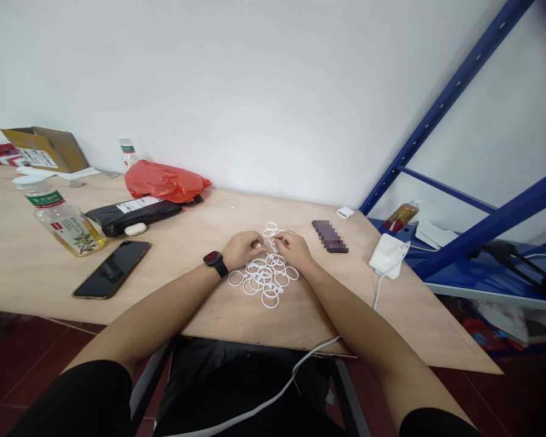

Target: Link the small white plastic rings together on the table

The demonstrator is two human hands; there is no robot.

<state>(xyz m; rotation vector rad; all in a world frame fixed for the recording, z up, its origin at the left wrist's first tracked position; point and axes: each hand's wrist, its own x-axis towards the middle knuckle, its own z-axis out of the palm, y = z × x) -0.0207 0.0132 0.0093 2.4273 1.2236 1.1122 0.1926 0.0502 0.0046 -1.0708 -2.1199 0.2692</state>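
Note:
A pile of several white plastic rings lies on the wooden table in front of me. My left hand, with a black watch on its wrist, rests at the pile's far left side with its fingers curled around a ring. My right hand meets it from the right, fingers pinched on the same small white ring above the pile. The fingertips of both hands nearly touch.
A black phone and a tea bottle lie at the left. Behind them are a black parcel, a red bag and a cardboard box. A white charger with its cable and a blue shelf frame stand at the right.

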